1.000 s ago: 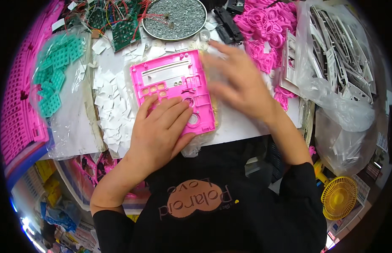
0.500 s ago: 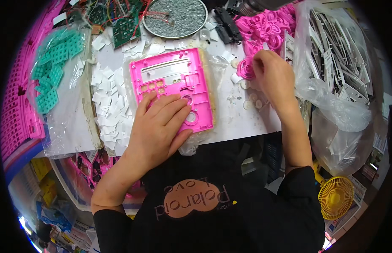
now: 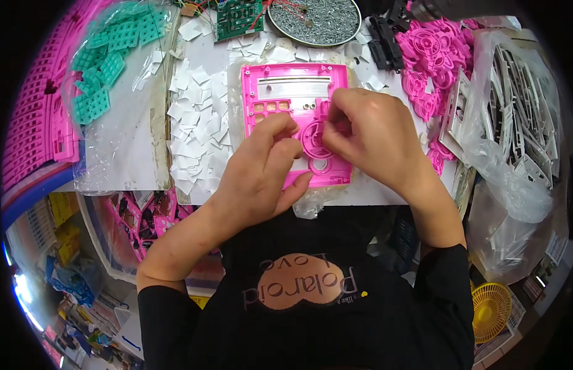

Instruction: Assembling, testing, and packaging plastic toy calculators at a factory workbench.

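Observation:
A pink plastic panel [image 3: 341,83] with square openings, a clear strip and round holes lies in front of me on the white tabletop. My left hand [image 3: 252,169] rests over its lower left part, fingers bent and thumb held apart, gripping nothing. Above the panel's right side, my right hand [image 3: 379,132] is closed in a pinch on a pink plastic ring [image 3: 311,139]. This ring lies over a round opening in the panel; its right part is hidden by my fingers, so I cannot tell whether it is seated.
Pink ring parts [image 3: 431,58] are heaped at right, beside a clear bag [image 3: 514,200] of grey-white strips. White paper squares [image 3: 200,123] cover the left middle. Screws fill a round tray [image 3: 314,21] at the back, near a green circuit board [image 3: 237,18]. Teal pads [image 3: 92,105] lie at left.
My right hand has come left from the pink pile to the panel, bringing a pink ring. My left fingers, flat on the panel before, are now bent. The view has shifted.

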Demonstrator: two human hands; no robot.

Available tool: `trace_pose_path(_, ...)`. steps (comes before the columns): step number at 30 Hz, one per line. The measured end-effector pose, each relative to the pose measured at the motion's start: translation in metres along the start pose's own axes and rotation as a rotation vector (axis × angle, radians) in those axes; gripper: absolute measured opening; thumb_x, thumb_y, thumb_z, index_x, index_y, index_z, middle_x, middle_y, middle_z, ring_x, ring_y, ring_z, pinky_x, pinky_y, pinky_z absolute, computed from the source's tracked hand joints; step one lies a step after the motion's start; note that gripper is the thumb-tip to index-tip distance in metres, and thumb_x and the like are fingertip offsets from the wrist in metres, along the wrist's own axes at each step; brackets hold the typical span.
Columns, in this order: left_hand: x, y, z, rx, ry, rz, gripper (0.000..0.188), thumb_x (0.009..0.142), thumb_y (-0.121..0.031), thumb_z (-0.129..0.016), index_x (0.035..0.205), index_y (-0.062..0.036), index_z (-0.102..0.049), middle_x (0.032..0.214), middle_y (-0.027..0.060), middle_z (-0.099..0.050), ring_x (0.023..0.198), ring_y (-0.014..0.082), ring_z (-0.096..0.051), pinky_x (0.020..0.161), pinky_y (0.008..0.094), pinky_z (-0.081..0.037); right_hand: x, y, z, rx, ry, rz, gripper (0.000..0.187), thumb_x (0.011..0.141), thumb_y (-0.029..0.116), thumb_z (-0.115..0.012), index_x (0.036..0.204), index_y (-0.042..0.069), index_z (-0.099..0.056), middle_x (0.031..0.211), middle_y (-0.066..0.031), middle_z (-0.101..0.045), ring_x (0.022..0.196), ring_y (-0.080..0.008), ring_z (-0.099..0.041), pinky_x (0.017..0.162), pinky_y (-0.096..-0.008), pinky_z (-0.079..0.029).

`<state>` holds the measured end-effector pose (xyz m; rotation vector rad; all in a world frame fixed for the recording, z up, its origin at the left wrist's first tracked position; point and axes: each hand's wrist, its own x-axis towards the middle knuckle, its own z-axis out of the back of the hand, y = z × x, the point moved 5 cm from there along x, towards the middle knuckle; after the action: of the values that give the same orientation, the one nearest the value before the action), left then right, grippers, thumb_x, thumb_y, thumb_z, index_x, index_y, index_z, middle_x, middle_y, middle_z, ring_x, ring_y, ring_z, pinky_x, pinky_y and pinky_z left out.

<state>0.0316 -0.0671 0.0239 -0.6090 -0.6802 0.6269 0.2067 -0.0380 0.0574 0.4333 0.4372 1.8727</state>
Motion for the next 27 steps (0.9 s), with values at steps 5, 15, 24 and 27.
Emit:
trace_pose_path(5,0.000,-0.001,0.001,-0.027,-0.022,0.016,0.045,0.076,-0.008,-0.084,0.107,-0.0026,-0.051,0.123,0.0212,-0.051,0.110,0.0353,-0.063,0.076,0.0365,-0.059,-0.007,-0.019,0.028,0.047,-0.042,-0.149,0.018,0.081,0.019,-0.073,0.079,0.003,-0.063,0.069,-0.0114,-0.066,0.064,-0.0300,-0.067,0.058,-0.0418,-0.050)
trace_pose_path(15,0.010,-0.008,-0.001,0.172,0.187,-0.057,0.040,0.079,-0.021,-0.079,0.113,-0.0035,-0.067,0.120,0.0144,-0.064,0.112,0.0363,-0.062,0.100,0.0488,-0.049,-0.028,-0.085,0.049,-0.025,-0.339,-0.363,0.018,0.089,0.018,-0.072,0.103,0.006,-0.071,0.076,-0.0110,-0.071,0.066,-0.0250,-0.069,0.063,-0.0360,-0.052)
trace_pose_path(24,0.025,-0.009,0.002,0.196,0.266,-0.055,0.042,0.075,-0.023,-0.080,0.112,-0.0074,-0.067,0.122,0.0122,-0.063,0.112,0.0350,-0.059,0.098,0.0480,-0.047,0.013,-0.111,0.057,-0.217,-0.275,-0.180,0.014,0.088,0.010,-0.064,0.099,0.006,-0.071,0.092,-0.0146,-0.072,0.086,-0.0355,-0.069,0.077,-0.0444,-0.054)
trace_pose_path(27,0.020,-0.006,-0.002,0.193,0.245,-0.037,0.041,0.075,-0.023,-0.079,0.111,-0.0081,-0.067,0.122,0.0113,-0.063,0.113,0.0344,-0.057,0.099,0.0488,-0.046,0.000,-0.105,0.060,-0.138,-0.190,-0.182,0.015,0.085,0.008,-0.064,0.098,0.005,-0.071,0.092,-0.0149,-0.071,0.086,-0.0363,-0.069,0.078,-0.0453,-0.054)
